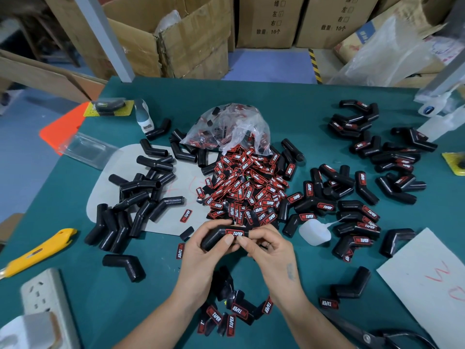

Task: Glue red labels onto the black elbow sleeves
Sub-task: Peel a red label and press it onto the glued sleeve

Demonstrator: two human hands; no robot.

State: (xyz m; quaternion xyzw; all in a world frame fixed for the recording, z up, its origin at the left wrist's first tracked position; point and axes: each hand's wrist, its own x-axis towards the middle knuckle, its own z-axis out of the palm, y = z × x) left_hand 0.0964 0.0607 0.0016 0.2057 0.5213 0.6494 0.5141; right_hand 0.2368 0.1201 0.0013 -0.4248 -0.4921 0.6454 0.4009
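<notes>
Bottom centre: small cluster of loose red labels (235, 317) on the green table (151, 311), between the forearms. Black scissors (377, 335) lower right, power strip (42, 295) lower left, yellow box cutter (37, 250) left edge.

Just above: left hand (201, 250) wrapped around one leg of a black elbow sleeve (221, 236), thumb pressing near the label edge. Right hand (266, 244) curled on the other end, fingertips pinching beside the red label on sleeve (234, 233). Label sits face-up on the sleeve's top, between both thumbs, apparently being pressed down. Glue bond itself not visible.

Glue bottle (314, 231) lying on its side just right of the hands.

Mid-frame: big label pile (249, 187) spilling from a plastic bag (226, 127). Unlabelled sleeves (141, 192) heaped left, labelled sleeves (357, 215) heaped right, more at upper right.

Progress estimate: roughly halfway or a bit over; a couple dozen bare sleeves left, plenty of labels.

Far: cardboard boxes (266, 21) behind the table.
</notes>
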